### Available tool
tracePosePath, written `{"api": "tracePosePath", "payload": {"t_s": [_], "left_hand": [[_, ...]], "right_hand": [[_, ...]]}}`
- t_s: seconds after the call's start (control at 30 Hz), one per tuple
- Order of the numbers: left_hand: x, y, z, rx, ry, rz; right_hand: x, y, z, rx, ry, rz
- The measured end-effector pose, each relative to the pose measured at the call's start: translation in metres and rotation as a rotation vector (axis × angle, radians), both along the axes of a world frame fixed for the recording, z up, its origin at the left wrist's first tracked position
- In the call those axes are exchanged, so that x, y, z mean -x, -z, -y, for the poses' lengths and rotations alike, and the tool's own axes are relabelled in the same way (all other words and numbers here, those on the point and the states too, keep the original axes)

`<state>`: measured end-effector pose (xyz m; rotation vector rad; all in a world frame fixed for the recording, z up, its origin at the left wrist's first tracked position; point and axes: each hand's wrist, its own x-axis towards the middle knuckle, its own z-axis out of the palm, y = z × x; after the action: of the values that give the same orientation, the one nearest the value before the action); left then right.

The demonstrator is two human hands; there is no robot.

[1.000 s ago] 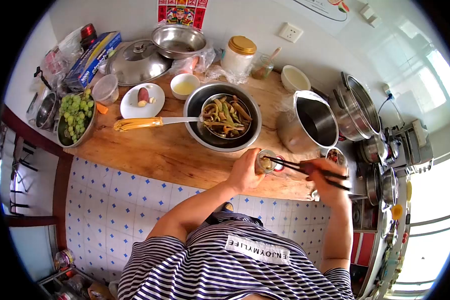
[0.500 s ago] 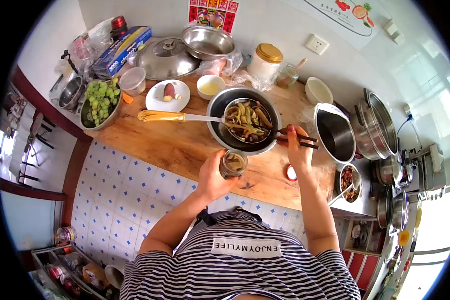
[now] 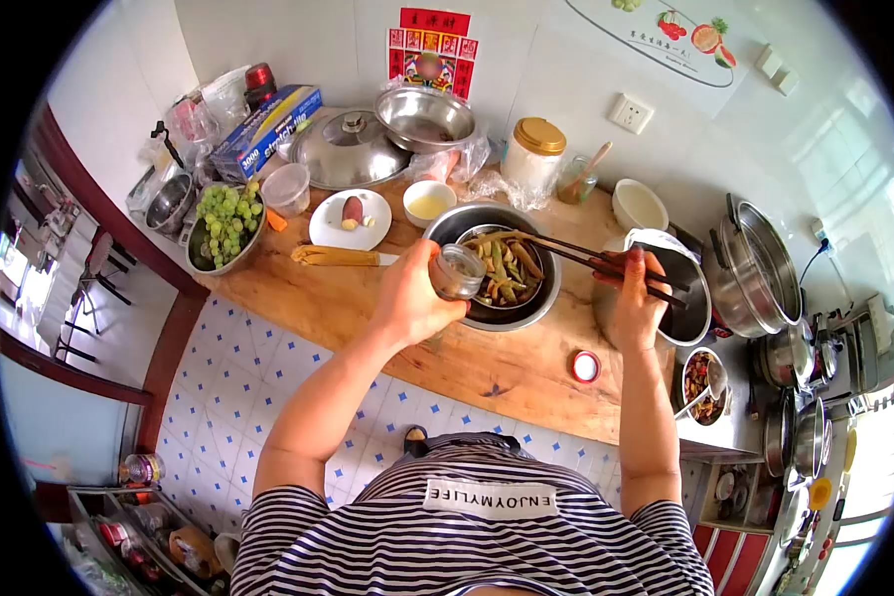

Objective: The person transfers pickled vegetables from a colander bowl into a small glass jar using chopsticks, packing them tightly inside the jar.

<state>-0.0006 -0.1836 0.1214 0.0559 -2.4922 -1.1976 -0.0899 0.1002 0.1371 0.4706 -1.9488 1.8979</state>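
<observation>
Since the earlier frame, the glass jar (image 3: 459, 272) and left hand (image 3: 412, 298) have moved from in front of the metal bowl (image 3: 505, 322) to its near-left rim. The chopsticks (image 3: 606, 262) now extend farther across the bowl. The left hand is closed around the jar, which overlaps the bowl in view; contact between them cannot be determined. The right hand (image 3: 636, 300) grips the chopsticks, tips at the far side of the sliced vegetables (image 3: 513, 274). The vegetables sit in a round ladle inside the bowl. The ladle handle (image 3: 336, 256) points left, partly hidden by the left hand. A red-rimmed lid (image 3: 585, 367) lies on the wooden table (image 3: 487, 370), nearer the right forearm.
</observation>
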Motion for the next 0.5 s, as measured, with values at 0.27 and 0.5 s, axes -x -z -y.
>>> {"api": "tracePosePath", "payload": {"t_s": [0.27, 0.5], "left_hand": [[0.041, -0.027, -0.018, 0.222, 0.015, 0.217], [0.054, -0.019, -0.034, 0.127, 0.109, 0.207]], "right_hand": [[-0.028, -0.086, -0.009, -0.413, -0.104, -0.296], [-0.013, -0.059, 0.015, -0.363, -0.277, -0.198]]}}
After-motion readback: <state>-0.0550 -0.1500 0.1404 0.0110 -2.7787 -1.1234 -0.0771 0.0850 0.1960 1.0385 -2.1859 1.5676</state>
